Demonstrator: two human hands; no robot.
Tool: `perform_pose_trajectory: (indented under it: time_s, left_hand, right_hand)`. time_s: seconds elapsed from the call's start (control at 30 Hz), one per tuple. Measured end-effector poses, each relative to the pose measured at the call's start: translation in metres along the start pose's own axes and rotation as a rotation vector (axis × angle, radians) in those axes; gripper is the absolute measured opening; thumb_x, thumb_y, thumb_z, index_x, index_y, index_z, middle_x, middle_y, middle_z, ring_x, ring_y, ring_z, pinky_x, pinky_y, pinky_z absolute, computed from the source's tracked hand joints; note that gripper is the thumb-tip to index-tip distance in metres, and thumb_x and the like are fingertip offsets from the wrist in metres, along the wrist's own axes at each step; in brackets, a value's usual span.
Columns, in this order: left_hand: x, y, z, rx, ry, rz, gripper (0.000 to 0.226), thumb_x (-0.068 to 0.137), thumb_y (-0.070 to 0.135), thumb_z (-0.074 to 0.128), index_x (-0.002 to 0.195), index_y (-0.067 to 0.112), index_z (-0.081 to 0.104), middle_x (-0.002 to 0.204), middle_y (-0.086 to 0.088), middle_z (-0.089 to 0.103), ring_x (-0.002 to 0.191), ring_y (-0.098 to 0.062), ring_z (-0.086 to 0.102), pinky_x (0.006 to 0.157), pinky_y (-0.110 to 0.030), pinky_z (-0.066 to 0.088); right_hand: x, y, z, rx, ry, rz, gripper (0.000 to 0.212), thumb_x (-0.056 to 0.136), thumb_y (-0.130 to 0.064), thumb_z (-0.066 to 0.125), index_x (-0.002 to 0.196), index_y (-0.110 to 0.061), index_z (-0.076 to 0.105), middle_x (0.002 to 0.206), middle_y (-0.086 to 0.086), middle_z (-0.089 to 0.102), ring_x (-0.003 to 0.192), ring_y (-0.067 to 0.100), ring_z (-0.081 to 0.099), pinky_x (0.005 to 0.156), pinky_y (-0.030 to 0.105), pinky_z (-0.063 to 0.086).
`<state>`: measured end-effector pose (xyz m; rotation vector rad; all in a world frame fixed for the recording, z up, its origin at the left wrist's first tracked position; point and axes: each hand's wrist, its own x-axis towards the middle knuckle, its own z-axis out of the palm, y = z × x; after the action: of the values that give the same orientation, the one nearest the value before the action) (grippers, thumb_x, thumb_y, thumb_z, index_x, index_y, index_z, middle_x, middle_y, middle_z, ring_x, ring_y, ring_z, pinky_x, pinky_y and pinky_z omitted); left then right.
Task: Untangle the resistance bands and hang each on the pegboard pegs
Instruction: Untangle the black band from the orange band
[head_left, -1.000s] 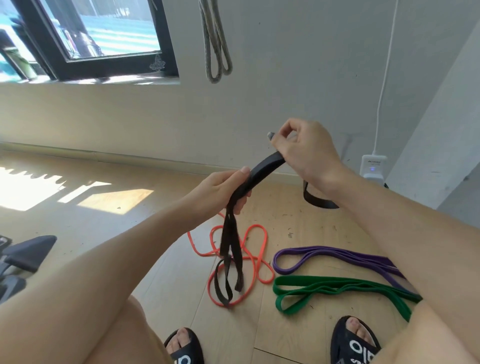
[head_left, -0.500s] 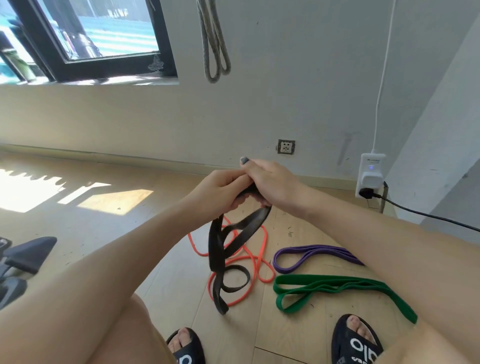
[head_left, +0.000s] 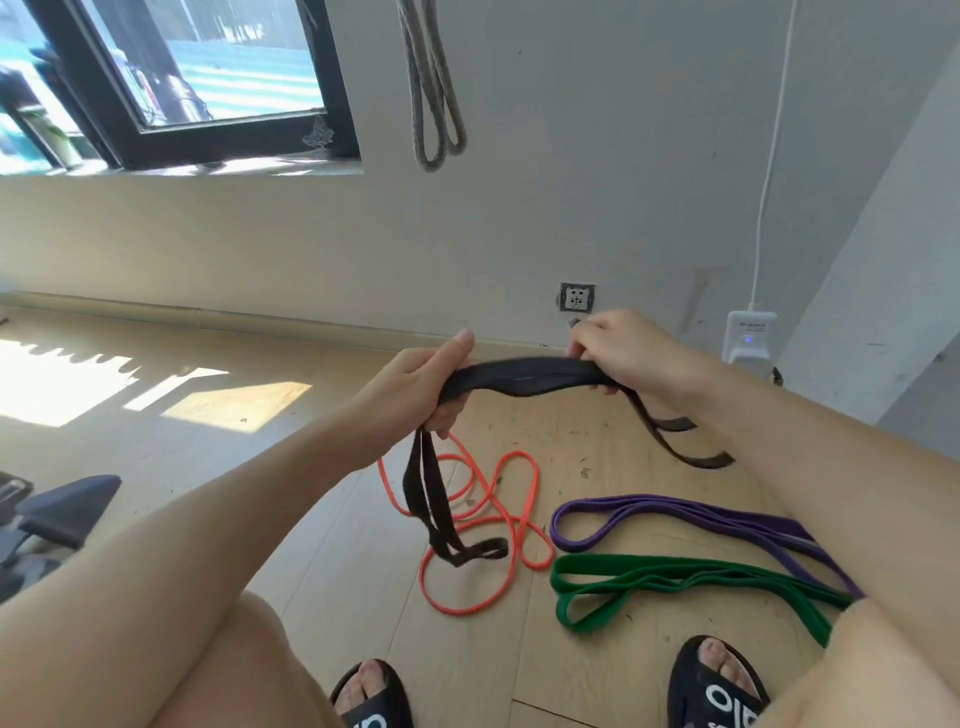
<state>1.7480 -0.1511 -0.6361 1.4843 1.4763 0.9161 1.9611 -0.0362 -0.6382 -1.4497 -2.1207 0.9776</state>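
Both hands, left hand (head_left: 415, 387) and right hand (head_left: 626, 353), have fingers curled tight around a flat, matte black band (head_left: 519, 376) stretched between them. Its floppy loops dangle below each fist, the left one over a thin orange band (head_left: 483, 525) on the floor.

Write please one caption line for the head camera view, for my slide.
Both hands, left and right, stretch a black band above orange, purple and green bands on the floor.

Sunlit wooden floor (head_left: 218, 452); dark-framed window (head_left: 208, 78)
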Motion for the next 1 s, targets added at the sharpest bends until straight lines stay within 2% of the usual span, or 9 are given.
perform_pose_trajectory:
  time_s: [0.1,0.2,0.33,0.47,0.6,0.7,0.83,0.9,1.0]
  left_hand:
    - [-0.004,0.006,0.001,0.012,-0.093,0.013,0.047,0.097,0.057,0.044,0.066,0.022,0.053,0.06,-0.002,0.036,0.055,-0.017,0.035,0.059,-0.024,0.043]
    - [-0.004,0.008,0.002,-0.013,-0.16,-0.001,0.039,0.099,0.042,0.055,0.075,0.012,0.05,0.062,-0.001,0.032,0.053,-0.015,0.026,0.05,-0.023,0.029]
    - [0.0,0.006,0.003,-0.033,-0.144,-0.015,0.049,0.106,0.036,0.049,0.087,-0.009,0.053,0.062,-0.003,0.034,0.053,-0.017,0.021,0.05,-0.031,0.016]
    - [0.0,0.005,0.007,-0.075,-0.085,-0.045,0.045,0.107,0.042,0.045,0.086,0.004,0.053,0.06,0.0,0.025,0.05,-0.016,0.023,0.047,-0.025,0.025]
    - [-0.003,0.009,0.003,-0.194,-0.019,-0.041,0.055,0.105,0.05,0.041,0.064,0.015,0.05,0.061,-0.002,0.021,0.052,-0.017,0.016,0.048,-0.026,0.02]
    - [-0.008,0.012,0.0,-0.176,-0.045,-0.013,0.052,0.094,0.059,0.045,0.065,0.017,0.053,0.067,-0.008,0.015,0.059,-0.023,0.012,0.052,-0.032,0.015]
    - [-0.012,0.002,-0.013,-0.138,-0.139,0.064,0.043,0.097,0.043,0.065,0.086,0.002,0.06,0.067,-0.004,0.021,0.056,-0.016,0.019,0.05,-0.024,0.022]
    - [-0.015,0.0,-0.019,-0.065,-0.159,0.066,0.023,0.094,0.025,0.074,0.087,0.006,0.061,0.064,0.0,0.034,0.054,-0.014,0.031,0.052,-0.021,0.031]
    - [-0.016,0.002,-0.021,-0.017,-0.159,0.071,0.014,0.098,0.018,0.066,0.09,0.007,0.061,0.065,0.001,0.053,0.058,-0.015,0.05,0.06,-0.021,0.045]
  right_hand:
    - [0.004,0.001,0.002,-0.085,0.016,-0.019,0.046,0.109,-0.031,0.038,0.079,-0.01,0.066,0.065,0.004,0.057,0.059,0.019,0.055,0.064,0.031,0.043]
    - [0.003,0.002,0.01,-0.102,-0.044,-0.009,0.05,0.11,-0.035,0.035,0.081,-0.009,0.066,0.062,0.003,0.063,0.062,0.023,0.061,0.062,0.03,0.043]
    - [-0.009,-0.013,0.03,0.195,-0.286,-0.028,0.058,0.11,-0.046,0.028,0.102,-0.005,0.068,0.09,0.014,0.078,0.093,0.032,0.073,0.088,0.037,0.055]
    - [-0.023,-0.034,0.054,0.482,-0.403,-0.157,0.061,0.11,-0.048,0.024,0.101,-0.01,0.071,0.109,0.014,0.076,0.108,0.025,0.071,0.108,0.039,0.047]
    - [-0.03,-0.043,0.053,0.514,-0.354,-0.171,0.061,0.109,-0.05,0.023,0.09,-0.008,0.063,0.094,0.01,0.071,0.101,0.027,0.069,0.108,0.038,0.048]
    - [-0.036,-0.05,0.053,0.507,-0.389,-0.27,0.053,0.109,-0.05,0.028,0.099,-0.015,0.066,0.085,0.004,0.065,0.078,0.019,0.061,0.089,0.04,0.054]
    - [-0.033,-0.059,0.058,0.447,-0.263,-0.246,0.049,0.108,-0.051,0.033,0.079,-0.018,0.054,0.057,-0.005,0.043,0.046,0.009,0.04,0.058,0.035,0.046]
    - [-0.028,-0.06,0.05,0.321,-0.13,-0.29,0.056,0.106,-0.056,0.036,0.073,-0.014,0.053,0.05,-0.011,0.042,0.043,0.005,0.039,0.053,0.031,0.039]
    - [-0.023,-0.057,0.035,0.173,-0.056,-0.409,0.058,0.104,-0.056,0.042,0.07,-0.01,0.052,0.056,-0.007,0.039,0.051,0.007,0.036,0.058,0.031,0.031]
